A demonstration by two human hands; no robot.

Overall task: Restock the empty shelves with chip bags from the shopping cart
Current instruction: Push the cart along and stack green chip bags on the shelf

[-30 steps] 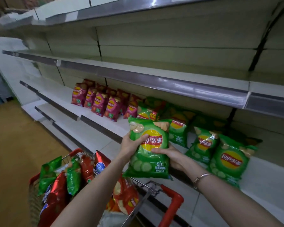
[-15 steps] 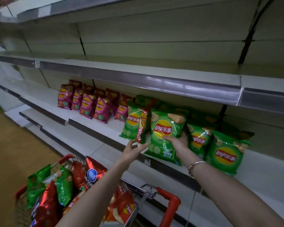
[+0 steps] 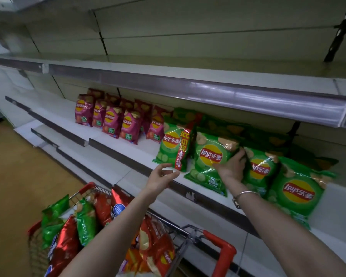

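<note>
Right hand (image 3: pixel 231 166) grips the green bag (image 3: pixel 208 154) by its right edge on the shelf (image 3: pixel 128 150). Left hand (image 3: pixel 161 178), at its 8 o'clock, hovers loose, empty. The bag looks light, puffy and slippery: pinch the edges, never squeeze.

"Lay's" on green chip bags (image 3: pixel 210 156)

— Where does my view sit?
— On your head, and it's the only camera. It faces forward and down at the shelf (image 3: pixel 128 149), close in front of you and running off to your left. The shopping cart (image 3: pixel 225 254) fills the frame's lower left, just below you.
</note>
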